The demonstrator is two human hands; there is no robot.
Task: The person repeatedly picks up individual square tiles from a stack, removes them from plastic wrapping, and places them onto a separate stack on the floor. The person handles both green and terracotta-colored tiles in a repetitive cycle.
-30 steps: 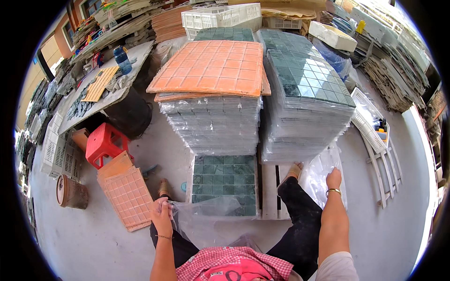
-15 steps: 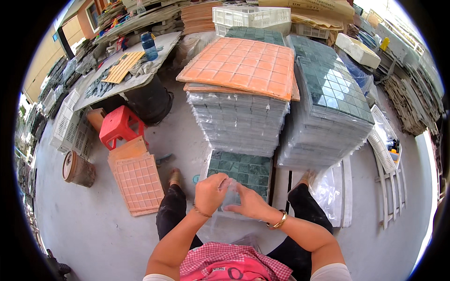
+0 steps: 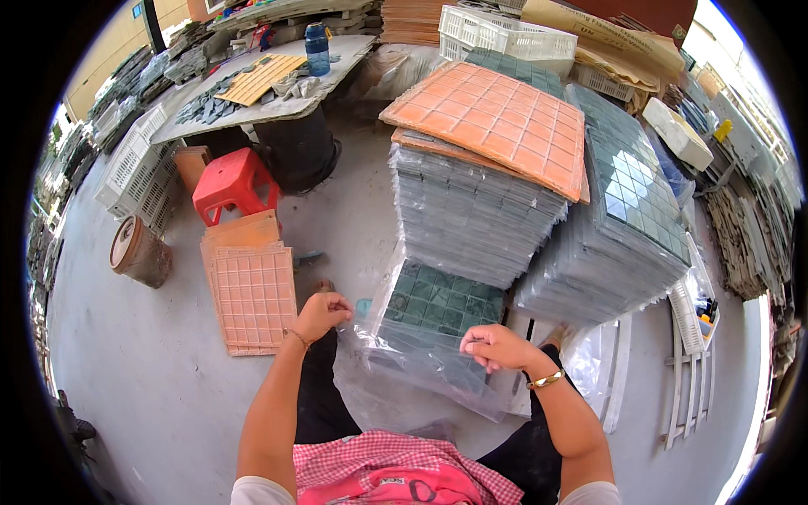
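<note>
A clear plastic sheet (image 3: 433,370) spreads between my two hands, low over the near edge of a green mosaic tile sheet (image 3: 429,305). My left hand (image 3: 323,315) pinches the sheet's left side, left of the tiles. At the right, my right hand (image 3: 497,347) is closed with curled fingers on the sheet's other side, just off the tiles' near right corner. The green tiles lie low in front of me, between my feet, with more clear plastic along their left side.
Behind stands a tall stack of plastic-layered tile sheets topped by orange grid trays (image 3: 497,114); another green tile stack (image 3: 631,181) adjoins it. Left are more orange trays (image 3: 252,299), a red stool (image 3: 236,185), a brown bucket (image 3: 140,252) and a table (image 3: 189,118).
My hands, close together before over a bunched piece of plastic, have moved apart and spread the clear sheet wide. The view has swung somewhat to the left.
</note>
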